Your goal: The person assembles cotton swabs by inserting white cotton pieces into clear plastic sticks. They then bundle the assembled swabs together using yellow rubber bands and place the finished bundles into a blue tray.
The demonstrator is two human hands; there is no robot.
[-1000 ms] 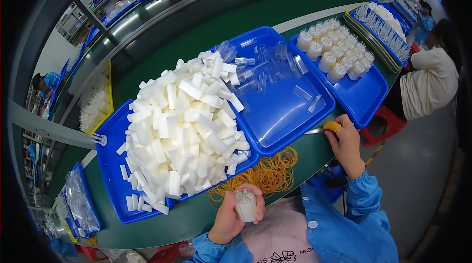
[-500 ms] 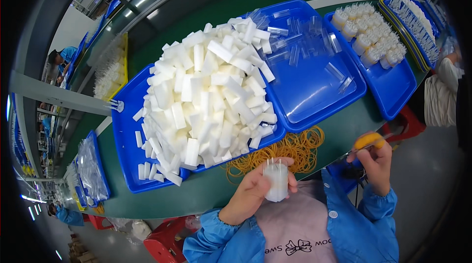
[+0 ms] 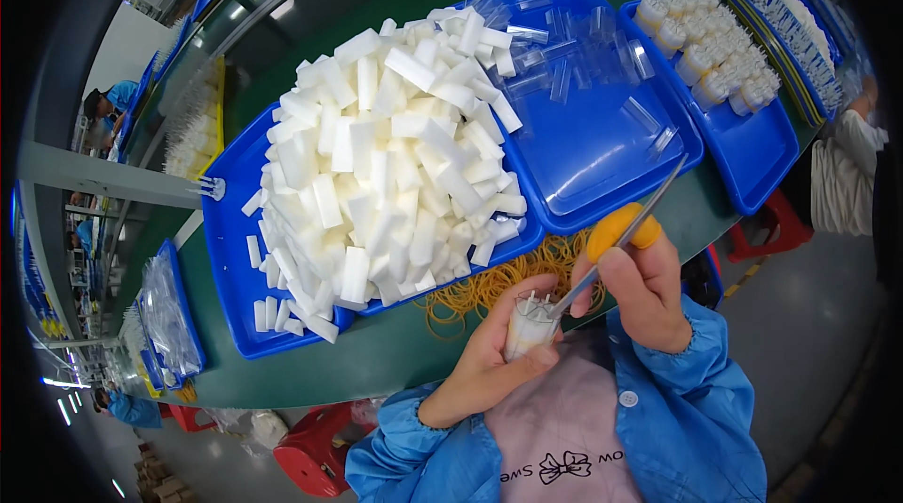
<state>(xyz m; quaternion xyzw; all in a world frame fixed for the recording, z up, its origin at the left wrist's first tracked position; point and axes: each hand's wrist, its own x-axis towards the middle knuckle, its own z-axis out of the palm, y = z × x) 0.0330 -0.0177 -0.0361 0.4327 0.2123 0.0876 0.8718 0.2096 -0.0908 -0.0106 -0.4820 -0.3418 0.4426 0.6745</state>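
Note:
Near the table's front edge, my left hand [image 3: 478, 367] is wrapped around a small bundle of clear tubes with white filling [image 3: 527, 334], thin prongs standing up at its top. My right hand [image 3: 651, 307] grips metal tweezers [image 3: 657, 199], a yellow finger cover [image 3: 613, 224] on one finger. The tweezers slant down to the left, and their lower end meets the bundle's upper right rim. Whether the tips pinch anything is too small to see. Just beyond both hands lies a heap of yellow-brown rubber bands [image 3: 470, 300], partly hidden by my fingers.
A tall pile of white foam pieces [image 3: 376, 174] fills the left blue tray [image 3: 229, 263]. Clear plastic tubes [image 3: 562, 79] lie in the middle blue tray [image 3: 597, 169]. Finished-looking bundles [image 3: 720, 61] stand in the right blue tray [image 3: 757, 164]. A red stool [image 3: 315, 456] is at lower left.
My right hand has come left from the right side, bringing the tweezers to the bundle. The bundle has tilted slightly in my left hand. The view has shifted a little.

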